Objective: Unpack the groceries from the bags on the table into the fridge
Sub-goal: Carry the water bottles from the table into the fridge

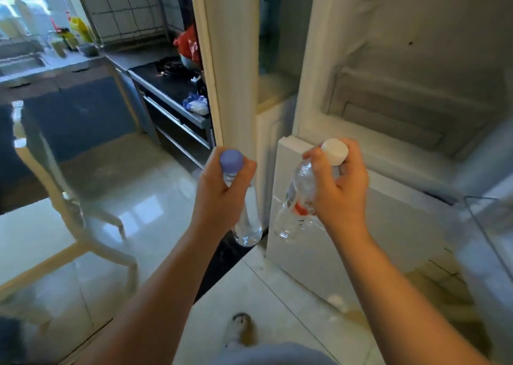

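Observation:
My left hand (222,195) grips the neck of a clear water bottle with a blue cap (231,161); its base hangs down below the hand. In my right hand (342,189) I hold a second clear bottle with a white cap (334,151) and a red label, tilted to the left. Both hands are raised in front of the white fridge (305,226). Its open door (416,59) fills the upper right, showing the moulded inner side. A clear door shelf (488,226) shows at the right edge.
A glass-topped table with pale legs (55,226) stands at the left. Behind it runs a dark kitchen counter (166,84) with a stove, a red bag (188,45) and a blue-white packet. My foot (240,328) is on the glossy tiled floor.

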Demonstrator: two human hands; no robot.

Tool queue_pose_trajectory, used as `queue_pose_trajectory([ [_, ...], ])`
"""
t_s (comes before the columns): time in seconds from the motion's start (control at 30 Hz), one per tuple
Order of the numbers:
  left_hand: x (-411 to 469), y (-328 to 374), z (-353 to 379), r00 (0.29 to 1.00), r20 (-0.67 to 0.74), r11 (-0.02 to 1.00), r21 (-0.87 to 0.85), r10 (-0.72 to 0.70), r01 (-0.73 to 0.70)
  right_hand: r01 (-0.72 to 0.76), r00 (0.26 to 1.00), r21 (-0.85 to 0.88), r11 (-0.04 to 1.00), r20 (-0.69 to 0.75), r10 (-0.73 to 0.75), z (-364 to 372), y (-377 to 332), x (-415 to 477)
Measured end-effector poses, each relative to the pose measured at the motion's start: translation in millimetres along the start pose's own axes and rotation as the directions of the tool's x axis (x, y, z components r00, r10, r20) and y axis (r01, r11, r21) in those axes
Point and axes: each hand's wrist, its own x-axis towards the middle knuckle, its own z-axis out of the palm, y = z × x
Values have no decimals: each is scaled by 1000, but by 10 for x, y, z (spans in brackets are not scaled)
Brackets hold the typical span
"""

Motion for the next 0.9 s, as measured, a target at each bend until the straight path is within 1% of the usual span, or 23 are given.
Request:
queue_pose_trajectory([
  [0.1,501,-120,423,992,101,996,-55,74,-68,-5,994,-86,996,-108,-4,-112,160,335],
  [0.2,1017,-208,843,978,165,985,-138,126,-104,20,979,-144,989,-197,-48,-200,304,713],
  [0.27,1357,-209,1107,963,190,966,-206,194,-154,54,964,-182,982,-247,-99,-263,393,991],
  [0.43,2203,-11,1685,898,235,895,-349,372,-279,118,890,-268,956,-399,-221,-458,494,1704],
  [0.6,2913,277,2195,835,220,810,-457,504,-368,206,807,-310,928,-483,-340,-594,463,2393],
  [0.7,3221,438,2459,822,192,765,-523,536,-377,237,765,-341,910,-511,-391,-675,426,2722],
  [0.8,3443,558,2701,815,179,735,-567,552,-373,251,747,-349,903,-523,-410,-761,412,3013],
  [0.9,3589,659,2911,807,170,719,-582,565,-381,256,748,-360,897,-514,-420,-861,446,3281],
])
